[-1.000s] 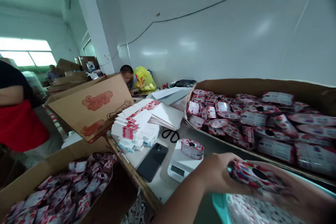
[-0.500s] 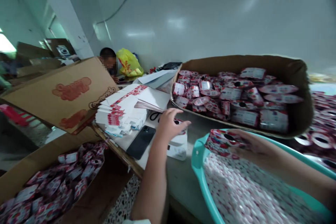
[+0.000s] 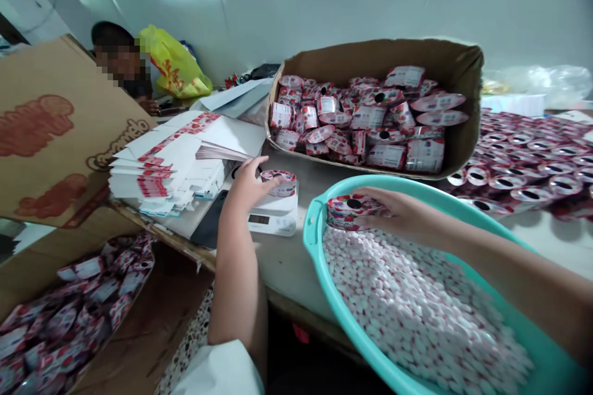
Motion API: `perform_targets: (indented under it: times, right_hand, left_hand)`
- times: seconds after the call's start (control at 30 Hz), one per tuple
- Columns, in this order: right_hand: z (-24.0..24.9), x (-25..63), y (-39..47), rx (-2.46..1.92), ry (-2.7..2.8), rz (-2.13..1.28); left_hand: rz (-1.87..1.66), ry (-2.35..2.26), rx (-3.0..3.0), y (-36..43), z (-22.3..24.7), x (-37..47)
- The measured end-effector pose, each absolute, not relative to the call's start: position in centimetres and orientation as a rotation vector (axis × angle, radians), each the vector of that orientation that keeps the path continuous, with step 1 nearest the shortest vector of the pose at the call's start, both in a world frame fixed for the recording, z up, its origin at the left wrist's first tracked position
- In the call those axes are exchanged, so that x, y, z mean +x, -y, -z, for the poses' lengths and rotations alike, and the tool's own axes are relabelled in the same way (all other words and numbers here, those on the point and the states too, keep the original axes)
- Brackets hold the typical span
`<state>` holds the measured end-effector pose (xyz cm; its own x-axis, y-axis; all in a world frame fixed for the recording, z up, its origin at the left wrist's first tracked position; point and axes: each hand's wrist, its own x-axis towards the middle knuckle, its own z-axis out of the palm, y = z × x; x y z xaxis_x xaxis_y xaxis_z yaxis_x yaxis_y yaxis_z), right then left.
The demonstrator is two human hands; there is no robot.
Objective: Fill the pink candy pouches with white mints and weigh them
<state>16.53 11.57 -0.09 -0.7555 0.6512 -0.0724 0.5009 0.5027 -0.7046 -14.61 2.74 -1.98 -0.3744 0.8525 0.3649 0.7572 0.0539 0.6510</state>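
Observation:
My left hand (image 3: pixel 250 185) is beside a small oval red-and-white printed packet (image 3: pixel 283 185) that sits on a white digital scale (image 3: pixel 273 222). Its thumb and fingers are apart, the thumb tip overlapping the packet's near side. Over the far left part of a turquoise basin (image 3: pixel 319 271), my right hand (image 3: pixel 386 207) grips a similar oval packet (image 3: pixel 347 213), which has a dark round hole on top. Many small white, pink-tinged candies (image 3: pixel 407 296) fill the basin below it.
Behind the basin, a cardboard box (image 3: pixel 472 99) contains many packets. More packets (image 3: pixel 532 179) stand in rows at right. Folded cartons (image 3: pixel 176 160) and a dark phone (image 3: pixel 208 222) lie left of the scale. A lower box (image 3: pixel 171 315) holds packets; a person (image 3: pixel 120 62) is beyond.
The view has swung right and down, so the scale and packet rows show more fully. My left hand stays by the packet on the scale; my right hand still grips its packet over the basin.

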Motion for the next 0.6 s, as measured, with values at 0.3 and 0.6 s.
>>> perform_targets:
  times: [0.3, 0.6]
  right_hand:
    - [-0.5, 16.1, -11.2, -0.94, 2.614, -1.038]
    - [0.0, 16.4, -12.0, -0.88, 2.651, -1.027]
  left_hand:
    - [-1.486, -2.181, 1.622, -2.8, 1.6, -14.4]
    - [-1.744, -1.902, 1.961, -2.9, 0.4, -11.1]
